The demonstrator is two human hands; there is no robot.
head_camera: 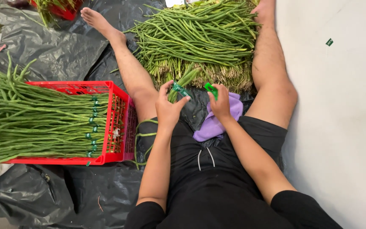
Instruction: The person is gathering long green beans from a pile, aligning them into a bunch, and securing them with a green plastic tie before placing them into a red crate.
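Gripping slender, ridged long beans (183,82), hands: left (168,108), right (221,101) beside green tape (211,90).

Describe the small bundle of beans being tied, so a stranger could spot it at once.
Find the large loose heap of long green beans between the person's legs. At its near edge, the left hand grips a thin bundle of long green beans, alone wrapped with green tape.
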